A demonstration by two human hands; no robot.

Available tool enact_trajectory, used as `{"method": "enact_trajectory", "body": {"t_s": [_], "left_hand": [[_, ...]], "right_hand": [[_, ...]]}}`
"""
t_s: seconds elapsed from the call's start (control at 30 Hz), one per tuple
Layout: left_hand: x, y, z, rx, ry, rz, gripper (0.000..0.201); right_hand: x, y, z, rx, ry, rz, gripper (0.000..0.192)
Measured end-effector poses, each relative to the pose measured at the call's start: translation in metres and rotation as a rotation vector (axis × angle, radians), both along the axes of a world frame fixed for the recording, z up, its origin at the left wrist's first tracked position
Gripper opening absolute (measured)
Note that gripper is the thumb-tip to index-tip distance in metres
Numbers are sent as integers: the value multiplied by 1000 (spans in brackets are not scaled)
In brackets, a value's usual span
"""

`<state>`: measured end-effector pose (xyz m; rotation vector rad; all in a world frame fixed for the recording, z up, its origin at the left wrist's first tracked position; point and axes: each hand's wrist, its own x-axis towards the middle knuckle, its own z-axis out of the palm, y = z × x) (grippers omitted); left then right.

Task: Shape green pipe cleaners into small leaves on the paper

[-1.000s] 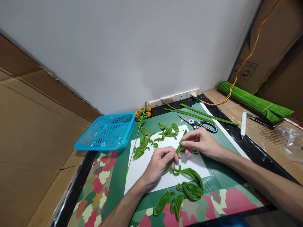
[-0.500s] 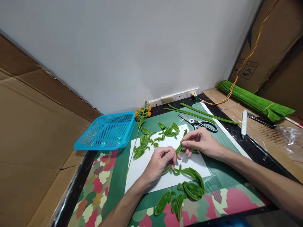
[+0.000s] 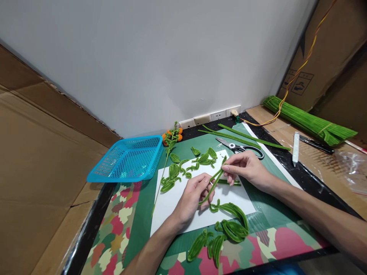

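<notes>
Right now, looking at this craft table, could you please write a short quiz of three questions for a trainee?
1. True or false: the scissors lie inside the blue basket.
2. What do the left hand and the right hand hold together?
A. a green pipe cleaner piece
B. a white tube
C. an orange flower
3. Fill in: the hands work above a white ____.

Key:
1. False; they lie on the green mat, behind the right hand.
2. A
3. sheet of paper
</notes>
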<state>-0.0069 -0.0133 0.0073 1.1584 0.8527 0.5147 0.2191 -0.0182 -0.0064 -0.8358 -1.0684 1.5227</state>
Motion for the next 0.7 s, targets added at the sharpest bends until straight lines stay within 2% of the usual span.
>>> {"method": "enact_trajectory", "body": {"t_s": [0.33, 0.7], "left_hand": [[-1, -1, 0, -73, 11, -35, 44], [-2, -1, -1, -92, -44, 3, 43]], "right_hand": [[1, -1, -4, 28, -45, -52, 30], [1, -1, -5, 22, -27, -86, 34]]}}
